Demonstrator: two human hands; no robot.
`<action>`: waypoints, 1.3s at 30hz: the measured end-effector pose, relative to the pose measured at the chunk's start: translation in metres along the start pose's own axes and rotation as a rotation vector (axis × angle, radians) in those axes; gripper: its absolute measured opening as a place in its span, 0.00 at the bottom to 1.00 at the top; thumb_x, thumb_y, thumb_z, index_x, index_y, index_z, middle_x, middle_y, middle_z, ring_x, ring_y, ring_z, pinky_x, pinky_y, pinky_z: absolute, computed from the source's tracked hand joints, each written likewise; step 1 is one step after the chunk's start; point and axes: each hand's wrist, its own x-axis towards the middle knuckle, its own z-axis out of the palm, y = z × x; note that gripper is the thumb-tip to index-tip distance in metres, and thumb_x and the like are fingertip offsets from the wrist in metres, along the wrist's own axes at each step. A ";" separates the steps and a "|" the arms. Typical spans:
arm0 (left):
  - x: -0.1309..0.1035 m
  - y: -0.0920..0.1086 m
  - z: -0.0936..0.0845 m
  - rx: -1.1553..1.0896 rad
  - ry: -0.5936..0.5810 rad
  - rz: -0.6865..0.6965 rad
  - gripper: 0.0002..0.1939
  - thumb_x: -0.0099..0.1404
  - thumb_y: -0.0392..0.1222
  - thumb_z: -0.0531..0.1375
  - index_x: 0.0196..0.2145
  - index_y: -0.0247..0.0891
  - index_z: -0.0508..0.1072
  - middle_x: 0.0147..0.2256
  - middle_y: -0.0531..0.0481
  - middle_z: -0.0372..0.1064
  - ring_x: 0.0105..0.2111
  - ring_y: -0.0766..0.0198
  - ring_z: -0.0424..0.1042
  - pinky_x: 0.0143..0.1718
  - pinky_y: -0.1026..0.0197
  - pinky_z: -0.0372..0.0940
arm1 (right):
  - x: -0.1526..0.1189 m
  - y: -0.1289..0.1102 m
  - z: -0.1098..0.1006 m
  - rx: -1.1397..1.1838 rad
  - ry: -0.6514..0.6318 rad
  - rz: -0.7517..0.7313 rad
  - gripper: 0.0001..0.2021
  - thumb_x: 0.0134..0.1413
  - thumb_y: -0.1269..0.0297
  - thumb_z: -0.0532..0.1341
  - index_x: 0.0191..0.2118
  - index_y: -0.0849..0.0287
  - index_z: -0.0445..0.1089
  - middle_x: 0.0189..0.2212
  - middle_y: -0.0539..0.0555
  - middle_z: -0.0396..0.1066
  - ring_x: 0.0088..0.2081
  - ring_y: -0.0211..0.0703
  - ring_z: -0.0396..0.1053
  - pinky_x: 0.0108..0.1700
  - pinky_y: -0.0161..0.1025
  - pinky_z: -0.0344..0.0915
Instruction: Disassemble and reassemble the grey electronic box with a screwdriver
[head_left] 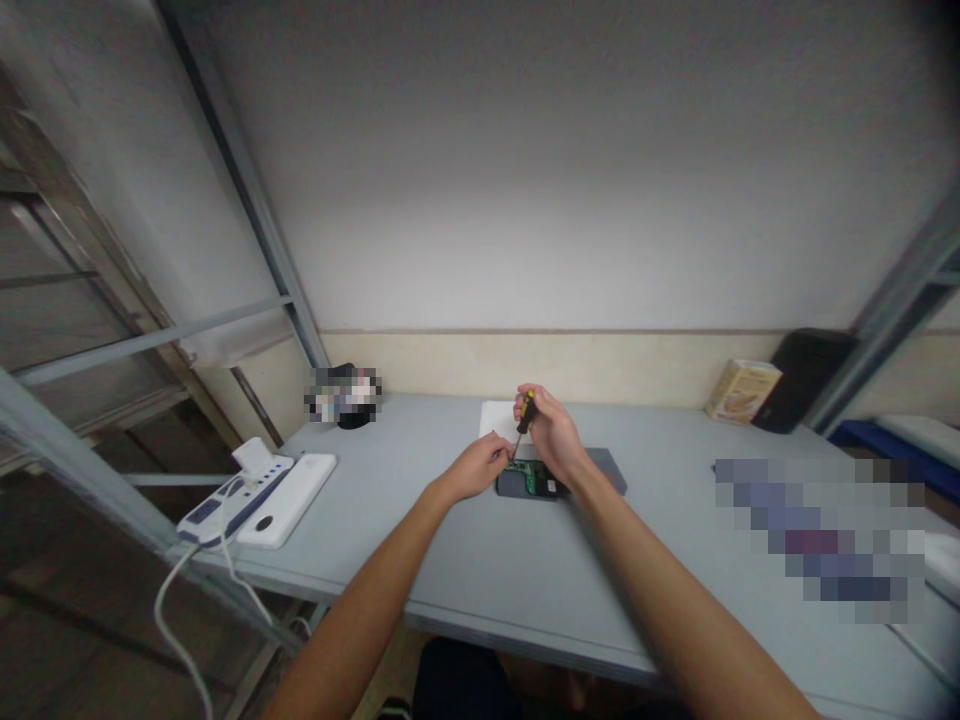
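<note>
My right hand (553, 432) is closed around the black-and-yellow handle of a screwdriver (528, 408). Its thin shaft slants down to the left, and the tip meets the upper left part of an opened dark electronic device (512, 487). A green circuit board (534, 477) lies bare inside the device. My left hand (480, 464) rests at the device's left edge, fingers pinched close beside the screwdriver tip; whatever they hold is too small to make out. Partly behind my right wrist lies a flat dark grey panel (606, 470). A white sheet (495, 420) lies behind the device.
On the left of the grey table (360, 500) are a power strip (236, 500) with cables and a white flat box-like object (292, 505). A yellow box (742, 390) and a black case (806, 375) stand at the back right. Blurred-out items lie on both sides.
</note>
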 end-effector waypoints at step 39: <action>-0.001 0.002 0.000 0.001 -0.004 -0.010 0.13 0.71 0.37 0.51 0.35 0.36 0.74 0.34 0.50 0.67 0.35 0.64 0.67 0.39 0.64 0.62 | -0.004 -0.007 -0.002 0.004 0.003 0.026 0.16 0.48 0.57 0.72 0.30 0.55 0.63 0.31 0.48 0.69 0.31 0.38 0.66 0.35 0.37 0.61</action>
